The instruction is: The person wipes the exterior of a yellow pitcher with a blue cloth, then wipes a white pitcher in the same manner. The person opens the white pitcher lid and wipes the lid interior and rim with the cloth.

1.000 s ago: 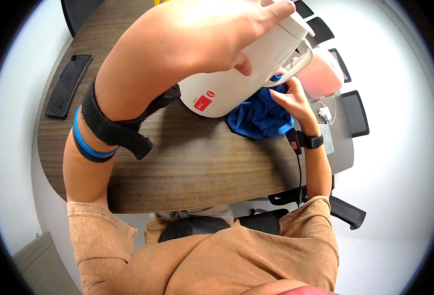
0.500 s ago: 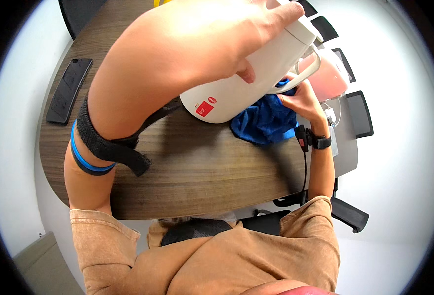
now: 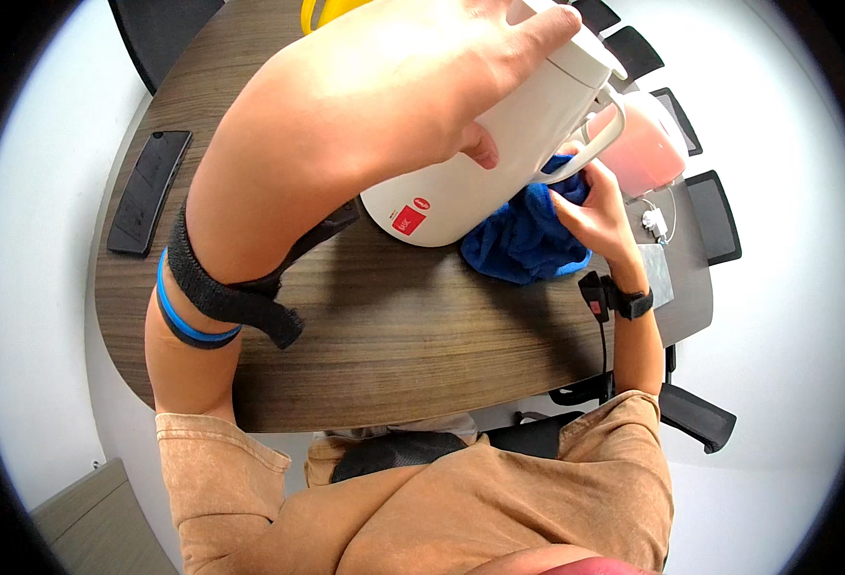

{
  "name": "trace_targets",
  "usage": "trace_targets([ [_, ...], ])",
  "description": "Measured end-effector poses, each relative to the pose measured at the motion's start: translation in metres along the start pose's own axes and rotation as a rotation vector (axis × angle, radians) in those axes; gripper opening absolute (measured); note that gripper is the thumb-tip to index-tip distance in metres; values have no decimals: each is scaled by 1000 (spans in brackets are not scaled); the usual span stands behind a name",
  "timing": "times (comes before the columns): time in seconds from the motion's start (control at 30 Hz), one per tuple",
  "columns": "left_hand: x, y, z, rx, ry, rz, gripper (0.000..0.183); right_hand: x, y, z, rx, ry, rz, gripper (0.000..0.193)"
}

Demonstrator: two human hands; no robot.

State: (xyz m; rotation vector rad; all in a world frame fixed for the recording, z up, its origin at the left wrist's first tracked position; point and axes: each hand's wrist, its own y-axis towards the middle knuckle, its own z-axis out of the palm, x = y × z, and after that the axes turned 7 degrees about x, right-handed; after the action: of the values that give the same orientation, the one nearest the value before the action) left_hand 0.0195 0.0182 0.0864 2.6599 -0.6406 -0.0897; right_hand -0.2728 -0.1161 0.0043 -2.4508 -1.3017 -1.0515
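Note:
A white thermos jug (image 3: 442,196) with a looped handle (image 3: 595,153) and a red label leans over the wooden table. My left hand (image 3: 499,72) grips it high up near the lid, its thumb on the near side of the body. On the jug's right, below the handle, my right hand (image 3: 590,211) clutches a crumpled blue cloth (image 3: 523,240). The cloth is bunched against the jug's side and partly hidden behind the handle. The far fingers of both hands are partly hidden.
A black phone (image 3: 149,192) lies on the table (image 3: 413,345) at the left. Beyond the jug at the right stands a pink translucent container (image 3: 638,149), with a white plug and cable (image 3: 654,222) near it. A yellow object (image 3: 331,11) shows at the far edge. Dark chairs (image 3: 713,216) line the right side.
The view has shifted slightly, so most things sit a little farther right and lower. My left hand keeps its grip on the jug, and the right hand still has the cloth under the handle.

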Motion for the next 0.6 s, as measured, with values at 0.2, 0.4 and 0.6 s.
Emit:
trace_targets([
  [0.2,7,3,9,-53,-29,67,90,-8,-2,1,-17,117,62,38],
  [0.4,2,1,-4,-3,-84,36,90,-3,4,9,-92,19,-8,34],
  [0.6,19,11,55,-430,-153,154,94,6,11,-7,-363,472,30,29],
])
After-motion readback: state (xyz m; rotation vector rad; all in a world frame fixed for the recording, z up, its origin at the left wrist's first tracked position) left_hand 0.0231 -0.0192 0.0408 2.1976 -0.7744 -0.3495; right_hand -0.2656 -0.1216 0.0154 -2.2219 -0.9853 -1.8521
